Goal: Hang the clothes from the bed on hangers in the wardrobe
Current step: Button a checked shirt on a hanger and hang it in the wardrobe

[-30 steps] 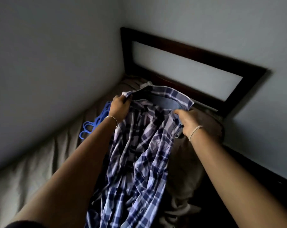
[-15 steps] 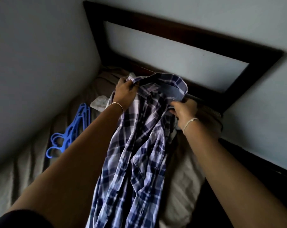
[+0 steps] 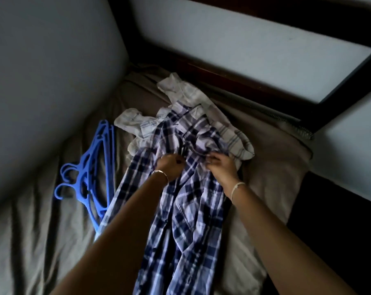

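On the bed (image 3: 42,241), close to the dark wooden headboard (image 3: 265,67), a blue-and-white plaid shirt (image 3: 193,209) lies stretched out lengthwise. Its collar end rests on the heap of clothes and its tail runs back toward the person, out of the bottom of the view. The person leans over it with both arms reaching forward.

The left hand (image 3: 171,166) sits on the shirt's upper front, its fingers curled down and pinching the fabric beside the button edge. The right hand (image 3: 221,167) is just beside it, across the opening, its fingers bent and bunching the cloth of the other front panel. The two hands are near each other but apart, and each holds its own side of the shirt. A thin bracelet (image 3: 160,172) circles the left wrist and a pale band (image 3: 237,186) circles the right.

Under the shirt's collar end lies a pale striped garment (image 3: 229,133), crumpled, with parts of it sticking out on both sides. To the left of the shirt, a stack of blue hangers (image 3: 91,173) rests flat on the grey-brown sheet, hooks pointing toward the wall (image 3: 52,60), and the shirt's left edge touches or overlaps the lower end of the stack. To the right, a pillow (image 3: 276,177) lies partly under the shirt.
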`<state>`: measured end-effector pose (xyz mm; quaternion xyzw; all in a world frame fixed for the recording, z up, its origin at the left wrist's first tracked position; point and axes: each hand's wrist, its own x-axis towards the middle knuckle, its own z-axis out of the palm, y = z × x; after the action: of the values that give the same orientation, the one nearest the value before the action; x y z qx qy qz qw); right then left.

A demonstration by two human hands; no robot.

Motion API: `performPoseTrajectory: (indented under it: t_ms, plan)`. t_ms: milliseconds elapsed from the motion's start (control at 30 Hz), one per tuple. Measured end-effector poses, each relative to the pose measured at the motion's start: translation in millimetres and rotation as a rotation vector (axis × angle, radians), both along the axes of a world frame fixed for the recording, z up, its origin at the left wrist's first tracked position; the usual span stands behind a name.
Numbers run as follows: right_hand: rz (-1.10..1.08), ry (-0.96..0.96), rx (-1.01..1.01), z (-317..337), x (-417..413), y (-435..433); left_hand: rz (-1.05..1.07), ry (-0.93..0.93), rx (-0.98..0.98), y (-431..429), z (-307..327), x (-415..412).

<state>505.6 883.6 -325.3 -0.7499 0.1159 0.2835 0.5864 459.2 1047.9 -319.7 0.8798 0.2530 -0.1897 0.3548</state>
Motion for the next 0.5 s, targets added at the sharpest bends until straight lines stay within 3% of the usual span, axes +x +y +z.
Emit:
performPoseTrajectory:
  t_ms: [133,233,367,500]
  plan:
    - [-0.091,-0.172,-0.275,-35.7,-42.4,-10.2,0.033,-0.011,0.041,-16.8,-30.6,-43.3]
    - [-0.05,-0.261,-0.481,-52.6,-74.8,-20.5,0.007,0.002,-0.031,-32.3,-37.0,-69.0]
    - [0.096,-0.206,-0.514,-63.0,-109.5,-27.1,-0.04,0.009,-0.027,-39.7,-44.1,-88.7]
    - [0.138,-0.295,-0.507,-55.6,-127.5,-22.3,-0.002,-0.025,-0.07,-35.5,-45.4,-94.9]
